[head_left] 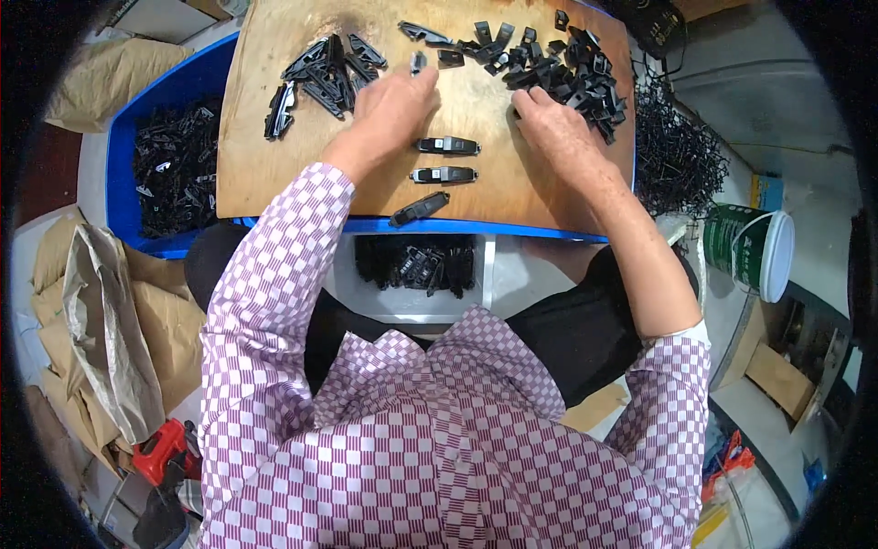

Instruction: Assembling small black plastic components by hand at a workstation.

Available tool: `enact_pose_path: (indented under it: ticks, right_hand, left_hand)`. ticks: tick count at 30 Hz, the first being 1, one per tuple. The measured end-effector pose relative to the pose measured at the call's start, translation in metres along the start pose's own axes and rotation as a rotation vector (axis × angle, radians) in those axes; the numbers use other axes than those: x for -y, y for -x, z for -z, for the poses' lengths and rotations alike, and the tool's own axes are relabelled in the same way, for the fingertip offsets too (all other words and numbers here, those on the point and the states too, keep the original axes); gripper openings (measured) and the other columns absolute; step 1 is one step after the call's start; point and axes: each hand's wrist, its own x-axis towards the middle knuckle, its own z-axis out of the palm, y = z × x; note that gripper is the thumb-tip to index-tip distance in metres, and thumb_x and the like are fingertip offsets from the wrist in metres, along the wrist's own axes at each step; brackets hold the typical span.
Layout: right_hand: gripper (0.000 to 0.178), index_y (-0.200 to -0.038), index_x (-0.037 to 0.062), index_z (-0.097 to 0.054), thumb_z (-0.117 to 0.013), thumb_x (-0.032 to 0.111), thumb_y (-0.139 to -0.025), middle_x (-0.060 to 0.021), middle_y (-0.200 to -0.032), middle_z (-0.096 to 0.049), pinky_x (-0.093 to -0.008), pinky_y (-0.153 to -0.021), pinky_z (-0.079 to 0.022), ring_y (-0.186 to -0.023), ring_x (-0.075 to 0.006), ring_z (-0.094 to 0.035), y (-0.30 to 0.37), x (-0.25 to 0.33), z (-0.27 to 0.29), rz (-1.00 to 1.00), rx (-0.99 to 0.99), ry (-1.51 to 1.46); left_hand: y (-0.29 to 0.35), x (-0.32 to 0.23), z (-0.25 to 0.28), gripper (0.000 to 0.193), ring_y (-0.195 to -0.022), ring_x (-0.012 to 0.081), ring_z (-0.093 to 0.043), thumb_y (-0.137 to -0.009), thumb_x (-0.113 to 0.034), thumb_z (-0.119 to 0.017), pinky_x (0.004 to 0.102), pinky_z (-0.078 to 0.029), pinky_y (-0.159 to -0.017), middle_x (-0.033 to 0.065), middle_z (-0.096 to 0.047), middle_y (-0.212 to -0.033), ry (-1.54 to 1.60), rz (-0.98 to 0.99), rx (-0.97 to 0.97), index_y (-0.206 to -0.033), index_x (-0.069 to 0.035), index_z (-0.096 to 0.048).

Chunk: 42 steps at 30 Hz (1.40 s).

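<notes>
My left hand (395, 108) is over the middle of the wooden board (494, 197), its fingers closed at a small black-and-grey plastic part (418, 62) that shows past the fingertips. At the edge of a heap of small black plastic clips (576, 78) is my right hand (553, 128); its fingers are curled down and what they hold, if anything, is hidden. Between my forearms two long black parts with grey middles (448, 145) lie crosswise, one nearer than the other. A third long part (420, 209) lies tilted at the near edge. More long black parts (329, 78) are piled left of my left hand.
A blue bin (119, 174) of black parts stands left of the board. Below its near edge, between my legs, is a white box (489, 274) with black parts. A tangle of thin black pieces (677, 137) and a green bucket (736, 247) are at the right.
</notes>
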Motion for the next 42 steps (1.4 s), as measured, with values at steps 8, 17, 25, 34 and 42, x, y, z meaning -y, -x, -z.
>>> enact_pose_path:
  ticks: [8, 17, 25, 34, 42]
  right_hand:
    - [0.015, -0.097, 0.0035, -0.060, -0.063, 0.015, -0.088, -0.0134, -0.092, -0.062, -0.0437, -0.084, -0.050, -0.098, -0.0338, -0.062, 0.008, 0.008, -0.014, 0.018, -0.176, -0.564]
    - [0.021, -0.100, 0.0063, -0.060, -0.069, 0.019, -0.086, -0.0108, -0.094, -0.061, -0.0414, -0.075, -0.052, -0.086, -0.0322, -0.062, 0.014, -0.012, 0.001, 0.241, -0.166, 0.059]
    - [0.019, -0.093, 0.0055, -0.055, -0.066, 0.020, -0.088, -0.0120, -0.087, -0.062, -0.0421, -0.066, -0.052, -0.084, -0.0315, -0.064, 0.005, 0.015, 0.008, 0.336, -0.151, -0.088]
    - [0.023, -0.090, 0.0049, -0.050, -0.065, 0.021, -0.090, -0.0152, -0.072, -0.064, -0.0443, -0.060, -0.050, -0.070, -0.0352, -0.065, 0.005, 0.027, 0.014, 0.238, 0.086, -0.144]
    - [0.024, -0.092, 0.0029, -0.048, -0.065, 0.020, -0.091, -0.0197, -0.074, -0.064, -0.0477, -0.062, -0.049, -0.073, -0.0397, -0.064, -0.002, 0.035, 0.005, 0.244, 0.046, -0.239]
  left_hand:
    - [0.044, -0.014, 0.004, 0.030, -0.081, 0.0310, -0.069, -0.082, -0.008, -0.068, 0.0391, -0.057, -0.066, 0.0140, -0.058, -0.098, -0.138, -0.254, 0.066, -0.109, -0.008, -0.054]
    - [0.037, -0.008, -0.003, 0.019, -0.087, 0.0337, -0.066, -0.082, 0.000, -0.063, 0.0425, -0.055, -0.073, 0.0136, -0.059, -0.099, 0.131, -0.133, -0.004, -0.100, -0.004, -0.058]
    - [0.031, -0.017, -0.008, 0.012, -0.088, 0.0354, -0.065, -0.082, -0.002, -0.063, 0.0433, -0.055, -0.075, 0.0152, -0.059, -0.095, 0.193, -0.208, -0.005, -0.094, 0.000, -0.059]
    - [0.029, -0.013, -0.005, 0.009, -0.086, 0.0341, -0.065, -0.080, -0.001, -0.064, 0.0419, -0.055, -0.073, 0.0137, -0.059, -0.091, 0.260, -0.218, 0.003, -0.088, 0.000, -0.060]
    - [0.025, -0.008, -0.005, 0.009, -0.085, 0.0343, -0.065, -0.078, -0.001, -0.065, 0.0426, -0.055, -0.072, 0.0136, -0.059, -0.089, 0.260, -0.291, -0.016, -0.085, 0.000, -0.059]
